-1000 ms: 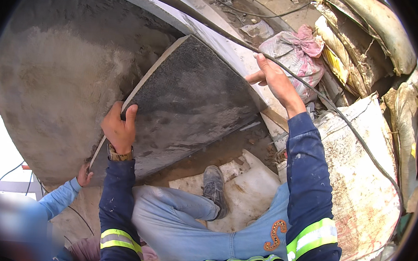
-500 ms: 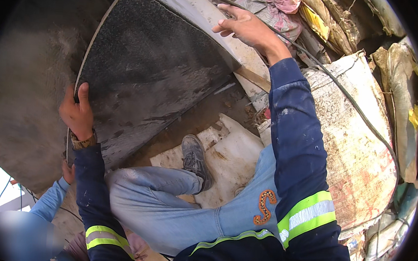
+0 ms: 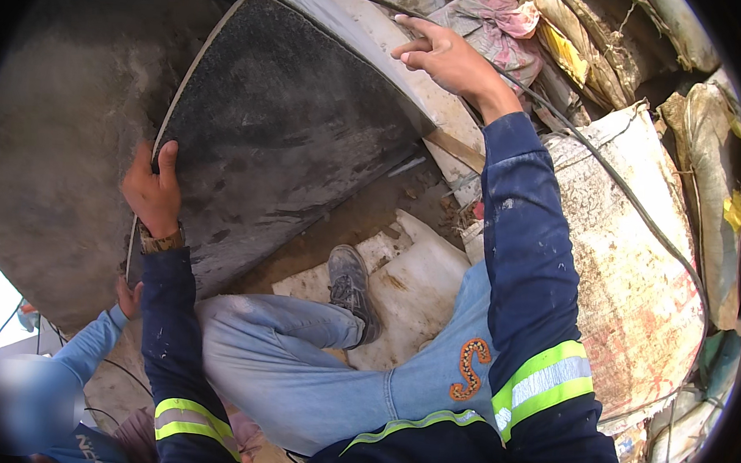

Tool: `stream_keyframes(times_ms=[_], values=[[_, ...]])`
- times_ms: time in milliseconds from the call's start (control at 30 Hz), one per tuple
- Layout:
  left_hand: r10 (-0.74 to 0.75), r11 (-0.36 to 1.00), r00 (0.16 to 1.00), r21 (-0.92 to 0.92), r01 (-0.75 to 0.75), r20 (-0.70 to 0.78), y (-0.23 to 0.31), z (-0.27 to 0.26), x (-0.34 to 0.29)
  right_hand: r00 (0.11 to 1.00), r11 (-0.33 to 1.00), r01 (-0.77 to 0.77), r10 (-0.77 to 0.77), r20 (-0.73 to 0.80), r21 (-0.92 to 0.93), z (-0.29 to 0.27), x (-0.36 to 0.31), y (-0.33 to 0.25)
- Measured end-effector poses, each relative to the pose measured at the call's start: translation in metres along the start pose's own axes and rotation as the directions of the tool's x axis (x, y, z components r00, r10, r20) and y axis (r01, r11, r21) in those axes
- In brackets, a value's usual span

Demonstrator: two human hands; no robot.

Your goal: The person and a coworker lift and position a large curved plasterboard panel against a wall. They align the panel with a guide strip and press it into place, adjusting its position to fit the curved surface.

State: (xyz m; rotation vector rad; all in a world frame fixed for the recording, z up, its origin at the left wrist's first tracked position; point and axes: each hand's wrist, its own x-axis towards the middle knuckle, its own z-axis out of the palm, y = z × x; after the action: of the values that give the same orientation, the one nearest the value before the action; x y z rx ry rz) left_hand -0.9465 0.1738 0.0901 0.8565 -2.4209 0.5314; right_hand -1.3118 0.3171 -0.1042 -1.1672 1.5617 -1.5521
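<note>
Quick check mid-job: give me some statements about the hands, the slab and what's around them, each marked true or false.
1. The left hand grips an edge of the dark slab. True.
2. The right hand is clamped on the slab too. False: the right hand is open, clear of it.
3. Another person's hand is near the slab's lower left end. True.
4. The wristband is on the right wrist. False: the wristband is on the left wrist.
5. A gray shoe is in view. True.
</note>
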Motion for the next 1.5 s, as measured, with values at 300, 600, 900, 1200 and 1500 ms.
stream_keyframes(times_ms=[300, 600, 900, 1200, 1500], values=[[-0.043, 0.999, 0.999, 0.015, 0.043, 0.026, 0.000, -0.001, -0.006, 0.920, 0.767, -0.035, 0.274, 0.279, -0.640, 0.010, -0.048, -0.089], [-0.048, 0.999, 0.999, -0.008, 0.048, 0.019, 0.007, -0.004, -0.001, 0.997, 0.817, -0.063, 0.070, -0.008, -0.573, 0.084, -0.073, -0.097], [-0.006, 1.000, 1.000, -0.005, 0.006, -0.001, 0.012, -0.010, -0.001, 0.989, 0.905, -0.045, -0.020, -0.148, -0.422, 0.085, -0.071, -0.097], [-0.026, 1.000, 1.000, -0.004, 0.026, -0.003, 0.005, -0.010, -0.003, 0.976, 0.935, 0.044, -0.116, -0.186, -0.351, 0.085, -0.070, -0.112], [-0.044, 0.999, 0.999, 0.006, 0.044, 0.019, -0.005, -0.007, -0.006, 0.931, 0.721, -0.339, 0.351, -0.104, -0.605, 0.002, -0.039, 0.006]])
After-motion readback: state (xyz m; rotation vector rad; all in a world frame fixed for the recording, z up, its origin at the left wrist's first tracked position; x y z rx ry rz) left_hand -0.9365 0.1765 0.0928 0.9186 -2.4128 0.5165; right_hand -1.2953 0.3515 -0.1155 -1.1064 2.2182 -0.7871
